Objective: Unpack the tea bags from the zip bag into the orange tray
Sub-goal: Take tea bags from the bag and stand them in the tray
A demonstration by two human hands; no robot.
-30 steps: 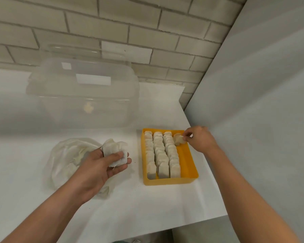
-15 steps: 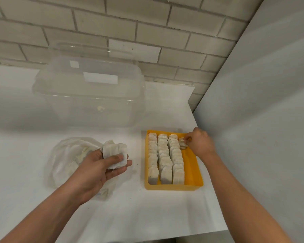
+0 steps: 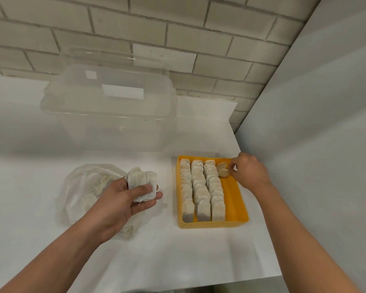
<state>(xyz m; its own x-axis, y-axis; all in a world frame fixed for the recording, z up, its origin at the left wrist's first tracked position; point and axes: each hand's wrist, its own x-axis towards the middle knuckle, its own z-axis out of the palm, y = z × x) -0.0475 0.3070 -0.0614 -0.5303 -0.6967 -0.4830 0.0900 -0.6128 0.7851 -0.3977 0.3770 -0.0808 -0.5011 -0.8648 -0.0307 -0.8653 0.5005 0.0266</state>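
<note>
The orange tray (image 3: pixel 234 199) lies on the white counter right of centre, with three rows of several upright tea bags (image 3: pixel 201 187) along its left side. My right hand (image 3: pixel 248 173) is at the tray's far right corner and pinches one tea bag (image 3: pixel 222 172) set at the head of the fourth lane. My left hand (image 3: pixel 123 199) holds a small stack of tea bags (image 3: pixel 142 182) under the thumb. It hovers over the crumpled clear zip bag (image 3: pixel 87 193), which lies on the counter and still shows tea bags inside.
A large clear plastic box (image 3: pixel 110 106) with its lid stands behind the zip bag, against the brick wall. A grey wall (image 3: pixel 315 144) closes the counter on the right, close to the tray. The counter's front edge (image 3: pixel 199 289) runs along the bottom.
My right hand has lowered its tea bag into the tray's far right corner. My left hand has kept its stack beside the zip bag. The view shifted slightly.
</note>
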